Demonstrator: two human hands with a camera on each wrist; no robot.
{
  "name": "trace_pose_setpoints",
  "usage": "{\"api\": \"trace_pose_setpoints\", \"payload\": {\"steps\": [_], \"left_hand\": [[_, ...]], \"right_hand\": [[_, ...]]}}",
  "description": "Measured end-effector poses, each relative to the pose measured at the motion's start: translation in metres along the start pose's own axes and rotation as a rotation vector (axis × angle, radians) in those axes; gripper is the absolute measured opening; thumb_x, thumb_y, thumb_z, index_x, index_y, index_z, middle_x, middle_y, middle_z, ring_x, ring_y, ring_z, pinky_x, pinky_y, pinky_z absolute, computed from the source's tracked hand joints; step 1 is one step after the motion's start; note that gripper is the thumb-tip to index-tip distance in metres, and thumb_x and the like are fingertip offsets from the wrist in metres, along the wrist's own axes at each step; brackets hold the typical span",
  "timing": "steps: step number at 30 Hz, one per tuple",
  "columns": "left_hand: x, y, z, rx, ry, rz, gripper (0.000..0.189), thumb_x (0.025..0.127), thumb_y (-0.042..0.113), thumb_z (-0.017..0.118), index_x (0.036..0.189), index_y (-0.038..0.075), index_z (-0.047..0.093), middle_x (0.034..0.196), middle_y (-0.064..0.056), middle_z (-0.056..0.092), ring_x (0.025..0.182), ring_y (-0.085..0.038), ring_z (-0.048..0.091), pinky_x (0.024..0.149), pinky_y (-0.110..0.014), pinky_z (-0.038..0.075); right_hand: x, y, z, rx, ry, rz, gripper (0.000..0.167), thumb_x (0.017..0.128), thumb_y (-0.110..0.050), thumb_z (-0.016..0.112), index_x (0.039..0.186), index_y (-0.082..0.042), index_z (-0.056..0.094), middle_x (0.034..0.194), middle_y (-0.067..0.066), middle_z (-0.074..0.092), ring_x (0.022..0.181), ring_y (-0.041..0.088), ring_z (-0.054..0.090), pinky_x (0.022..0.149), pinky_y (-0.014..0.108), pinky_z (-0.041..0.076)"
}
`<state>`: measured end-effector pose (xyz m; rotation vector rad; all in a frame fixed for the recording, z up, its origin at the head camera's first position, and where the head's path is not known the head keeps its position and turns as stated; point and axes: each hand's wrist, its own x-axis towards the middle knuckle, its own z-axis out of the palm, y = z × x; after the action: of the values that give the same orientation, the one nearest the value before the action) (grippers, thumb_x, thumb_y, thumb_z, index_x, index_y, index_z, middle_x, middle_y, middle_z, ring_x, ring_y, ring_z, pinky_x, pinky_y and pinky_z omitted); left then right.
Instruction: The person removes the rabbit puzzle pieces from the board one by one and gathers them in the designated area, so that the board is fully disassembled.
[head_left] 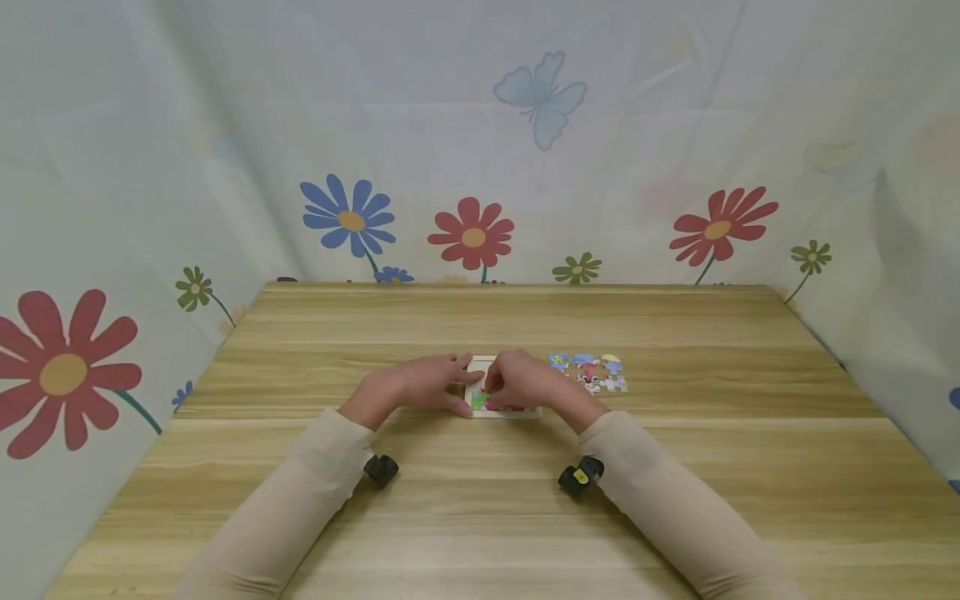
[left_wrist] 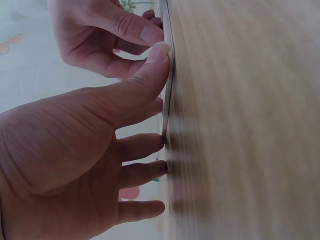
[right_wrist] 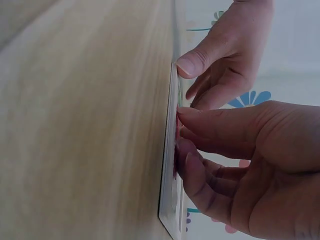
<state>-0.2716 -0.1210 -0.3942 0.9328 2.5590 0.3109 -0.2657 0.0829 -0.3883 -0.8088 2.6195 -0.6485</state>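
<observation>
Left hand (head_left: pixel 429 384) is resting with fingers loosely spread at the left side of a puzzle tray (head_left: pixel 477 365), which is lying flat on the wooden table (head_left: pixel 480 508). Right hand (head_left: pixel 522 380) is curling over the tray, fingertips touching the red-and-green pieces (head_left: pixel 481 402); cannot tell whether it is grasping one. Loose pieces (head_left: pixel 589 380) are lying right of the tray.
</observation>
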Motion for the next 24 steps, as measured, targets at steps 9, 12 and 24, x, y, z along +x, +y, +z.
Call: {"api": "trace_pose_setpoints", "payload": {"steps": [9, 12, 24], "left_hand": [[0.0002, 0.0003, 0.0001, -0.008, 0.001, 0.004, 0.072, 0.091, 0.042, 0.071, 0.152, 0.016, 0.043, 0.162, -0.017, 0.024, 0.148, -0.034, 0.026, 0.117, -0.046, 0.027], [0.0007, -0.0003, 0.0003, -0.011, -0.002, 0.008, 0.072, 0.091, 0.042, 0.071, 0.152, 0.016, 0.043, 0.162, -0.017, 0.023, 0.147, -0.034, 0.027, 0.117, -0.046, 0.027], [0.0009, 0.0004, -0.0004, -0.009, -0.005, 0.004, 0.071, 0.092, 0.041, 0.071, 0.152, 0.016, 0.043, 0.163, -0.016, 0.023, 0.147, -0.033, 0.028, 0.117, -0.046, 0.028]], "right_hand": [[0.0000, -0.0056, 0.0010, -0.023, -0.010, 0.056, 0.009, 0.089, -0.011, 0.077, 0.092, -0.004, 0.073, 0.080, 0.000, 0.065, 0.070, 0.014, 0.057, 0.064, 0.027, 0.048], [-0.0005, -0.0064, 0.0014, -0.020, -0.003, 0.064, 0.008, 0.089, -0.010, 0.077, 0.093, -0.004, 0.072, 0.082, 0.001, 0.065, 0.072, 0.014, 0.057, 0.066, 0.027, 0.049], [-0.0027, -0.0020, 0.0023, 0.044, 0.034, 0.037, 0.015, 0.086, -0.007, 0.078, 0.095, -0.003, 0.067, 0.083, 0.001, 0.063, 0.074, 0.014, 0.056, 0.068, 0.027, 0.048]]}}
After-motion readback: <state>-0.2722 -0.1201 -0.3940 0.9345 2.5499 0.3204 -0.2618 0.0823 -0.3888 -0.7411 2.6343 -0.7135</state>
